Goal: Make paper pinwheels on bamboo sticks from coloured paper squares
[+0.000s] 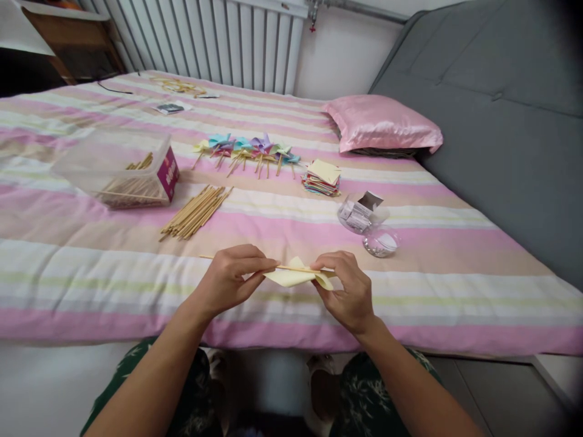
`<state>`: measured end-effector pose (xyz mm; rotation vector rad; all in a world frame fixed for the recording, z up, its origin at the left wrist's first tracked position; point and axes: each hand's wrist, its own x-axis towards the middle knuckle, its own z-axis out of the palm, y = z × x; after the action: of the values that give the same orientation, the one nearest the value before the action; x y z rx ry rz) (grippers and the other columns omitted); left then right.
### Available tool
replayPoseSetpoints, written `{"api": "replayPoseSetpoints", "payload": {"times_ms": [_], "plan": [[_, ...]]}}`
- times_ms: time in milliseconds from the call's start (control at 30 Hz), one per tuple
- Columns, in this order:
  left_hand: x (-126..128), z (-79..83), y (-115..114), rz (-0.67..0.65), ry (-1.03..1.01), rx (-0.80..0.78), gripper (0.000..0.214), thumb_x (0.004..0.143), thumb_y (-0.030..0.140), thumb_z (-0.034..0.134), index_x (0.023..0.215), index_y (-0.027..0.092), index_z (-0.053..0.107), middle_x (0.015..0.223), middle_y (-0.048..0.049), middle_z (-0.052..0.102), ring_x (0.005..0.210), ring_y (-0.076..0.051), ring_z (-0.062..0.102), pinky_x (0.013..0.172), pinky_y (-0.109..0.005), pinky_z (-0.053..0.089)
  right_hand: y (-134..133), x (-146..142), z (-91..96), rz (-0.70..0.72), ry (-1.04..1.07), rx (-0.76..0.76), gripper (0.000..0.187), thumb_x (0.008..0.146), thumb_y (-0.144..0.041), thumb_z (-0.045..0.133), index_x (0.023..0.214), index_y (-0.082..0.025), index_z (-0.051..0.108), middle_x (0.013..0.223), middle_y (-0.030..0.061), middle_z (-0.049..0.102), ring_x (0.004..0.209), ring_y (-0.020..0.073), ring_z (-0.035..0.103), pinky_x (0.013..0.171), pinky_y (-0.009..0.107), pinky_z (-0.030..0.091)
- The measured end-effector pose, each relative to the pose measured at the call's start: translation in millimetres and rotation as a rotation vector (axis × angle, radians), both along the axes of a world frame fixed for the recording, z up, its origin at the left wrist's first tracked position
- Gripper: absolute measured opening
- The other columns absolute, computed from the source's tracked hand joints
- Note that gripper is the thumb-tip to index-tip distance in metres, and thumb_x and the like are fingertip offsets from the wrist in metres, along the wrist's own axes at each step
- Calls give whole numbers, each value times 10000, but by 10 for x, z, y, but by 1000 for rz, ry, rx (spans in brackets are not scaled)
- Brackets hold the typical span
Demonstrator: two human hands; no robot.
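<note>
Over the front part of the bed, my left hand (237, 273) pinches a thin wooden stick (294, 268) that runs sideways, its free end poking out to the left. My right hand (348, 288) is closed at the other end of the stick, thumb and fingers gripping a pale yellow paper pinwheel (291, 279) against it. The paper's blades are curled and spread between both hands. My fingers hide where the paper and stick meet. Beyond my left hand lies a pile of wooden sticks (194, 215). A small round dish (380, 243) with tiny metal pieces sits past my right hand.
Several coloured pinwheels (262, 144) lie in a row farther back. Beside them is a stack of paper squares (321, 176). A clear plastic box (86, 159) holds more sticks. A clear container (355, 215) with small cartons and a pink pillow (387, 124) are at right.
</note>
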<state>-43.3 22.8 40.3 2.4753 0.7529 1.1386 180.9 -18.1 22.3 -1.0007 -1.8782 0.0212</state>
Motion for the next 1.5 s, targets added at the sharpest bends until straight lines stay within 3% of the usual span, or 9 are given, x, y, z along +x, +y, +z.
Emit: {"api": "replayPoseSetpoints", "payload": {"times_ms": [733,1033,1133,1267,1400,1500], "plan": [[4,10,-23,2,45,96,216,830,109,529,941,182,700,747,-59,677,659,-125,626,566,-210,478,11,25,7,50,-54,-41,64,842,-161,531,888,-205,531,780,42,612,752,186,553,729,353,446],[16,6,-33,5,31,51,238,845,137,504,959,203,702,762,-56,678,665,-125,628,579,-212,483,-13,-10,50,12,-60,-38,50,854,-165,495,862,-208,518,761,38,598,728,185,551,722,354,433],[38,-25,-25,-1,36,-40,239,841,142,505,970,186,701,755,-63,675,657,-128,619,578,-216,473,-1,-12,32,-23,-75,-75,32,854,-178,510,848,-209,516,772,38,598,738,186,552,746,359,423],[109,-88,-20,85,52,-288,201,830,180,536,922,169,713,718,-49,677,611,-123,592,554,-215,444,57,32,-28,-76,6,-188,92,821,-257,593,873,-212,532,831,43,606,795,198,558,757,363,432],[167,-107,-27,140,-65,-577,213,815,230,552,930,141,707,773,-64,696,618,-136,593,540,-229,445,120,104,-75,-108,349,-252,560,681,-372,733,1142,-200,464,1066,96,573,916,215,557,822,384,450],[198,-95,-34,172,-256,-741,218,782,241,586,939,145,704,789,-58,692,675,-144,598,567,-234,450,149,131,-110,-117,628,-228,579,726,-374,687,1204,-195,415,1126,118,539,899,186,563,824,368,457]]}}
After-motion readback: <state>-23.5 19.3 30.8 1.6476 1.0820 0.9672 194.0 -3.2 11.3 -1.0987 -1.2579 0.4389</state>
